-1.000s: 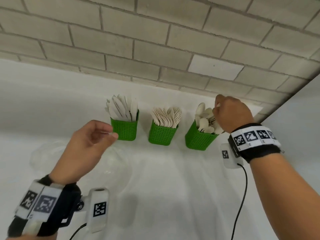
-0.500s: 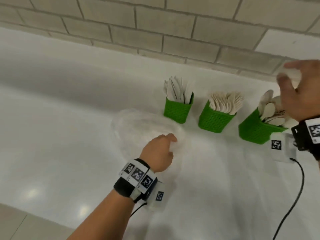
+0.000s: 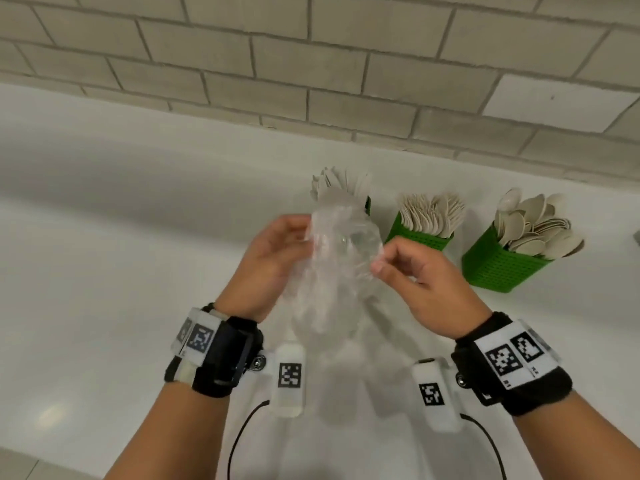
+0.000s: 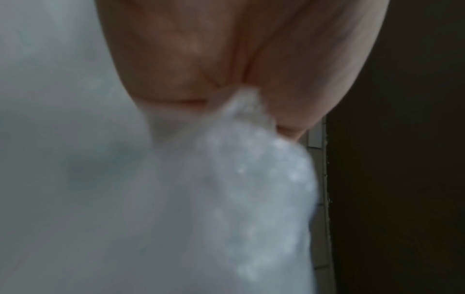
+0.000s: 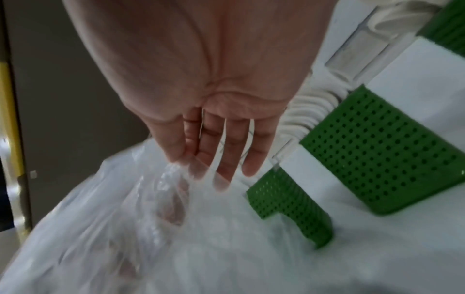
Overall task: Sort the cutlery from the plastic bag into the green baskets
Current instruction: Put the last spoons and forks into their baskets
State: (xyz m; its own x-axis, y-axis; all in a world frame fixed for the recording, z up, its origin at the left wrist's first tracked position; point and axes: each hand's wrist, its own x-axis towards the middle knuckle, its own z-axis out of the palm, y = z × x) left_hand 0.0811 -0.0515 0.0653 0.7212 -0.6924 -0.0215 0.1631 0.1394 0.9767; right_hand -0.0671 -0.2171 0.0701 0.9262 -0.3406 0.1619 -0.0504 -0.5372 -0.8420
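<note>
Both the left hand [image 3: 273,258] and right hand [image 3: 420,277] pinch the plastic bag [image 3: 332,271]; each grip should spread the film apart to check for leftover cutlery.

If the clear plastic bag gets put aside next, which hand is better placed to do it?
Probably the left hand: it grips the crumpled clear plastic bag fully, while the right hand only pinches its edge.

My arms are bare to the wrists. Each wrist wears a black band [image 3: 227,358] wrapped with white tags printed in black square codes (like QR patterns), a white camera pod [image 3: 290,379] with its own code, and a thin black cable [image 3: 239,441] trailing off.
</note>
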